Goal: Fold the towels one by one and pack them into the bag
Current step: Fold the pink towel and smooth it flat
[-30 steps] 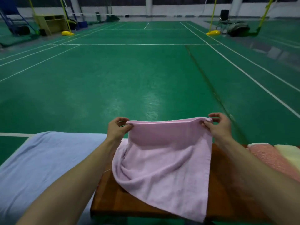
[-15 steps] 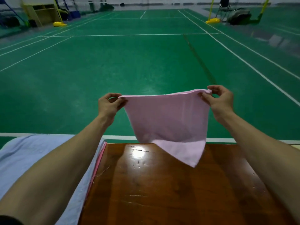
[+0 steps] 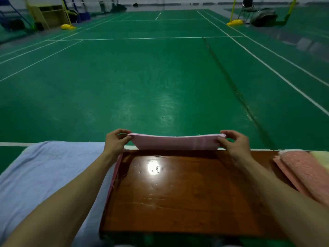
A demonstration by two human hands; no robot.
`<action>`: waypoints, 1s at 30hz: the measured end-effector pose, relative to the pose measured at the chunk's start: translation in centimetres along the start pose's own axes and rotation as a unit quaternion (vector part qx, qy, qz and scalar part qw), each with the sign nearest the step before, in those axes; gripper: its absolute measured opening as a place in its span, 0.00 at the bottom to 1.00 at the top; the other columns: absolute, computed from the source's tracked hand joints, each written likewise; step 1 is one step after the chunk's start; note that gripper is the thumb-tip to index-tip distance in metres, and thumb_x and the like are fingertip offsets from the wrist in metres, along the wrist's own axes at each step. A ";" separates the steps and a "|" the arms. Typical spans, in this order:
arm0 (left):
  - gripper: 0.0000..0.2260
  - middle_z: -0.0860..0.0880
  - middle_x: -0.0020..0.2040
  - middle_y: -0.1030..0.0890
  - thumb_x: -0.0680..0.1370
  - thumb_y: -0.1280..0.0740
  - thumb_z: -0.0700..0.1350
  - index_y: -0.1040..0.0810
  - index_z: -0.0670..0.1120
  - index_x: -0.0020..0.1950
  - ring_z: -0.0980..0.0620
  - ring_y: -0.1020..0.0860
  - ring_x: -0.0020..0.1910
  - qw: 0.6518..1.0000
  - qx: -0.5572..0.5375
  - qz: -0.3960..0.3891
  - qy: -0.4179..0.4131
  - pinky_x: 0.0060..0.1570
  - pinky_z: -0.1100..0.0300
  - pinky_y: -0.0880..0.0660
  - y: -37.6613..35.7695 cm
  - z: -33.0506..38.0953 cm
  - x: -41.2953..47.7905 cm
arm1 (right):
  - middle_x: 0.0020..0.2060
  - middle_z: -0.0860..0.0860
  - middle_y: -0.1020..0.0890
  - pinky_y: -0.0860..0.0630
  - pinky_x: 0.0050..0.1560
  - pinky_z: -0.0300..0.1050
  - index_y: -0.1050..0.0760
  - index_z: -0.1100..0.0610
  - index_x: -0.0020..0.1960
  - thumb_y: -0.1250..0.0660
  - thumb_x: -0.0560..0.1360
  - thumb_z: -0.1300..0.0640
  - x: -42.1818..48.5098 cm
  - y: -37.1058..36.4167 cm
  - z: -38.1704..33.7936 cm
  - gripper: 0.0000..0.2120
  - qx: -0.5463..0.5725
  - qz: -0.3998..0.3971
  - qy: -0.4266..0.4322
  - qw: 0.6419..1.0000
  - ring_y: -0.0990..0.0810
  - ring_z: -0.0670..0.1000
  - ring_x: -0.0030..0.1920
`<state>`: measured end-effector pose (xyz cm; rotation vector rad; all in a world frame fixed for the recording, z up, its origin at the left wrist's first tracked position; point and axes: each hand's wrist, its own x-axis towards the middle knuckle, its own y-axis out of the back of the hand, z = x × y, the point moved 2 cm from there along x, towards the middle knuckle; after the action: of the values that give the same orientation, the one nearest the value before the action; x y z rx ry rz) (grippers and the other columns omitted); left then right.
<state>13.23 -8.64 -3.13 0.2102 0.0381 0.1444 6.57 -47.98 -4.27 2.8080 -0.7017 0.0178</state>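
Observation:
A light pink towel (image 3: 175, 143) is stretched between my two hands just beyond the far edge of the wooden table (image 3: 178, 196). Only a narrow band of it shows above that edge; the rest hangs hidden behind the table. My left hand (image 3: 115, 141) pinches its left top corner and my right hand (image 3: 233, 142) pinches its right top corner. A pale blue towel (image 3: 44, 172) lies spread at the left. Coral pink (image 3: 304, 172) and cream (image 3: 321, 157) towels lie at the right edge. No bag is in view.
A thin pink cloth edge (image 3: 115, 173) runs along the table's left side under the blue towel. Beyond the table stretches a green court floor (image 3: 160, 77) with white lines. Yellow posts, a wooden shelf (image 3: 51, 15) and a bag by a chair stand far off.
The pink towel lay draped on the table, then was lifted off it and moved outward; now it hangs lower beyond the table's far edge, and the tabletop is bare.

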 end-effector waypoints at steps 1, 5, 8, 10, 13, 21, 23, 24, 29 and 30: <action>0.07 0.46 0.42 0.19 0.73 0.30 0.31 0.21 0.40 0.49 0.54 0.21 0.40 1.000 0.005 -0.004 -0.004 0.38 0.68 0.23 0.4 0.2 -0.8 | 0.51 0.56 0.20 0.25 0.42 0.31 0.22 0.64 0.58 0.28 0.73 0.66 -1.0 0.4 -0.1 0.14 -0.013 -0.005 0.001 1.000 0.22 0.51 0.52; 0.07 0.45 0.40 0.19 0.73 0.30 0.30 0.22 0.41 0.45 0.52 0.21 0.40 0.999 0.001 -0.016 -0.036 0.40 0.69 0.23 1.6 1.3 -3.9 | 0.50 0.55 0.18 0.22 0.44 0.37 0.21 0.61 0.56 0.28 0.73 0.64 -4.1 2.1 -0.9 0.12 -0.016 -0.016 0.006 1.000 0.21 0.50 0.47; 0.07 0.45 0.40 0.19 0.73 0.30 0.30 0.22 0.41 0.46 0.56 0.20 0.37 0.998 -0.004 -0.025 -0.050 0.38 0.72 0.24 2.7 2.0 -6.7 | 0.48 0.53 0.18 0.24 0.45 0.35 0.21 0.57 0.54 0.27 0.73 0.63 -6.5 3.2 -1.7 0.10 -0.029 -0.017 0.031 0.999 0.20 0.50 0.49; 0.08 0.44 0.41 0.18 0.73 0.30 0.31 0.22 0.41 0.48 0.60 0.20 0.36 0.997 0.005 -0.035 -0.061 0.38 0.72 0.25 3.5 2.0 -8.3 | 0.46 0.52 0.18 0.23 0.42 0.32 0.22 0.55 0.51 0.28 0.73 0.64 -7.9 3.9 -2.4 0.09 -0.024 -0.022 0.057 0.998 0.20 0.49 0.48; 0.08 0.43 0.43 0.18 0.73 0.30 0.31 0.21 0.41 0.49 0.55 0.19 0.41 0.996 0.030 -0.040 -0.080 0.39 0.71 0.24 4.6 2.0 -10.6 | 0.42 0.50 0.19 0.24 0.41 0.30 0.24 0.56 0.49 0.28 0.74 0.66 -10.4 4.5 -3.6 0.08 -0.032 -0.031 0.106 0.993 0.21 0.46 0.43; 0.08 0.40 0.44 0.21 0.75 0.33 0.30 0.21 0.43 0.46 0.45 0.20 0.42 0.995 0.025 -0.054 -0.079 0.38 0.59 0.19 6.2 1.8 -15.1 | 0.43 0.48 0.21 0.26 0.35 0.29 0.26 0.38 0.46 0.31 0.77 0.59 -15.7 5.9 -4.4 0.15 -0.063 -0.056 0.200 0.976 0.20 0.44 0.42; 0.08 0.40 0.45 0.21 0.75 0.32 0.31 0.21 0.43 0.47 0.41 0.21 0.44 0.995 0.029 -0.055 -0.072 0.41 0.46 0.20 6.6 1.6 -15.7 | 0.43 0.48 0.21 0.26 0.34 0.28 0.27 0.34 0.48 0.32 0.76 0.46 -16.8 6.3 -4.7 0.06 -0.062 -0.069 0.224 0.970 0.20 0.43 0.42; 0.07 0.40 0.46 0.22 0.75 0.32 0.32 0.20 0.43 0.47 0.42 0.21 0.44 0.996 0.035 -0.056 -0.067 0.41 0.42 0.21 6.7 1.5 -16.0 | 0.42 0.49 0.21 0.26 0.34 0.28 0.27 0.38 0.50 0.33 0.77 0.46 -17.1 6.4 -4.6 0.05 -0.069 -0.072 0.232 0.968 0.19 0.47 0.42; 0.07 0.43 0.45 0.23 0.76 0.33 0.33 0.21 0.45 0.46 0.46 0.23 0.43 0.993 0.068 -0.063 -0.079 0.33 0.56 0.23 6.8 1.6 -17.4 | 0.40 0.56 0.23 0.26 0.37 0.28 0.29 0.56 0.50 0.32 0.76 0.66 -18.3 6.9 -4.3 0.08 -0.140 -0.065 0.297 0.942 0.22 0.54 0.39; 0.08 0.43 0.45 0.22 0.75 0.33 0.32 0.21 0.45 0.45 0.47 0.23 0.43 0.992 0.073 -0.063 -0.083 0.34 0.59 0.24 6.8 1.7 -17.6 | 0.40 0.55 0.23 0.27 0.38 0.27 0.29 0.56 0.49 0.33 0.76 0.66 -18.5 7.0 -4.4 0.08 -0.146 -0.065 0.307 0.938 0.23 0.52 0.39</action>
<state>-5.03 -4.94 0.33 0.3650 -0.1048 -0.0018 -12.79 -44.40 0.32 2.3506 -0.3299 0.6751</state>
